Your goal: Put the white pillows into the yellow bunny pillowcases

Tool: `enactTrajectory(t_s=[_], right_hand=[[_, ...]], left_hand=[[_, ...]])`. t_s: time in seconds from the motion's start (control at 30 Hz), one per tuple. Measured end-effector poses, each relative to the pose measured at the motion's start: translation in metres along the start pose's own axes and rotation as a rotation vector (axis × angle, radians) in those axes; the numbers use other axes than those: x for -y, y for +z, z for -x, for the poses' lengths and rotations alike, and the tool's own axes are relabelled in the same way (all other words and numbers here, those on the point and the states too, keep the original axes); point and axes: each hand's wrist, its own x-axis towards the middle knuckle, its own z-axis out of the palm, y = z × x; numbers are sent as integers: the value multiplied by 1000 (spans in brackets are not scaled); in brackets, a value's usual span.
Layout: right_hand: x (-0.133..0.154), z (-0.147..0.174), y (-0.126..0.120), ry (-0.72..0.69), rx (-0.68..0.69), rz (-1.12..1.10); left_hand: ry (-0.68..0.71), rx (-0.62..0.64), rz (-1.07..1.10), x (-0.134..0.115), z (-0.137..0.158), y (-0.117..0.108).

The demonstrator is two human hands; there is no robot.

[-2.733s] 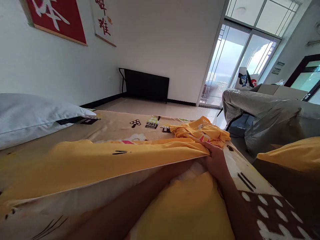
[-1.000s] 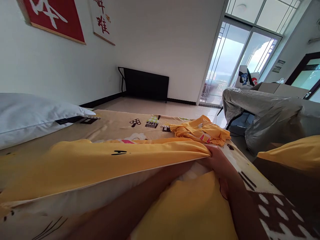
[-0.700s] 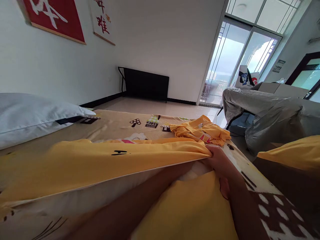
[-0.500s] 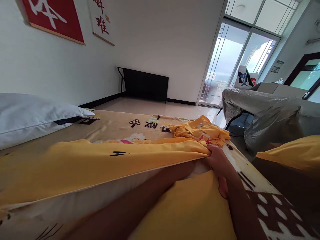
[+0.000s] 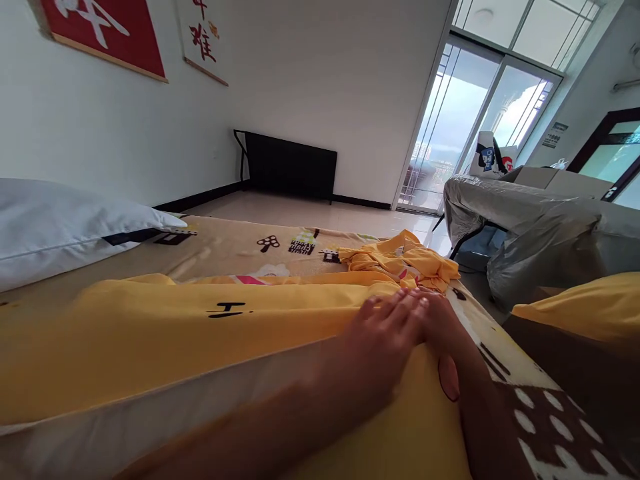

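Observation:
A large yellow cloth cover (image 5: 165, 340) with a pale underside and a black "Hi" print is spread across the bed in front of me. My right hand (image 5: 440, 317) grips its edge at the right; the fingertips are partly hidden. My left hand (image 5: 383, 343) lies over that same edge, its fingers stretched out and reaching onto the right hand. Its thumb does not show. Below both hands, another yellow part (image 5: 395, 433) of the cloth bulges toward me.
A crumpled orange-yellow cloth (image 5: 405, 257) lies just beyond my hands on the patterned blanket (image 5: 225, 243). A white pillow (image 5: 65, 227) is at the left. Plastic-covered furniture (image 5: 530, 220) stands to the right, and more yellow cloth (image 5: 590, 300) shows at the right edge.
My left hand, hidden behind the yellow cover before, is now out on top beside my right hand. The cover's near edge has slackened; my right hand keeps its place.

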Motion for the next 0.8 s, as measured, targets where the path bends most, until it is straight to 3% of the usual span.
enactTrajectory(t_s=[0.1,0.2,0.33,0.4,0.53,0.63,0.8], right_hand=[[4,1,1,28,63,98],[7,3,-4,33,130,148],[-9,2,-19,-79,270,15],[-25,-1,-24,-72,282,-143],[-61,-14,-13,166,86,-457],[-82,-22,4,237,-49,-595],[-106,-28,23,365,-181,-903]], left_hand=[[-85,25,-5,27,-5,24],[-81,61,-10,42,-7,34],[-32,-4,-25,41,-6,31],[25,-66,17,37,-5,28],[61,-29,128,32,-4,27],[-3,11,150,32,-4,28],[-57,-108,195,33,-5,29]])
